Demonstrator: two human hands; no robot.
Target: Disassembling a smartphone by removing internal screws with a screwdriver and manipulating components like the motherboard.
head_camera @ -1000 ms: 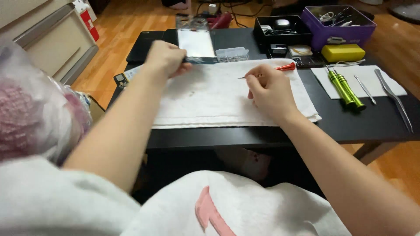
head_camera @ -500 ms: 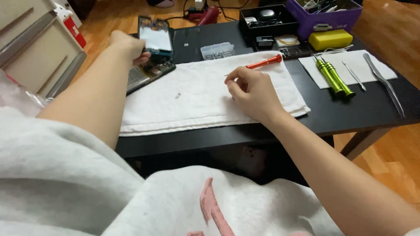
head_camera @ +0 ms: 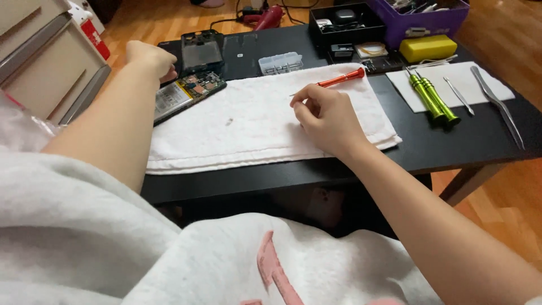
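**Currently: Right Hand on Screwdriver, Left Hand at Opened Phone**

My right hand (head_camera: 327, 116) rests on the white terry-cloth towel (head_camera: 248, 130) that is spread over the black rectangular table (head_camera: 451, 147). Its fingers are curled closed around the thin metal shaft of a slim precision screwdriver with an orange-red handle (head_camera: 339, 79). The handle points away from me, toward the far right corner of the towel; the tip points left and sits just above the cloth.

My left hand (head_camera: 149, 59) is at the far left edge of the table, loosely closed into a fist. I cannot tell whether it grips anything. It sits just beside an opened smartphone body with exposed battery and circuit board (head_camera: 186, 93), which lies tilted across the towel's far left corner. A dark detached phone frame (head_camera: 201, 52) lies on the table just beyond the smartphone body.

Surrounding items:

- A small clear plastic compartment box (head_camera: 280, 62) sits at the towel's far edge.
- A black open tray of small parts (head_camera: 344, 25) stands near the table's far edge, with a purple storage box (head_camera: 420, 17) and a yellow rectangular case (head_camera: 427, 48) to its right.
- Two green-handled metal screwdrivers (head_camera: 432, 99) lie side by side on a white sheet of paper (head_camera: 485, 85), with a thin metal pick (head_camera: 457, 96) just beside them.
- Long steel tweezers (head_camera: 499, 104) lie across the right edge of the sheet.
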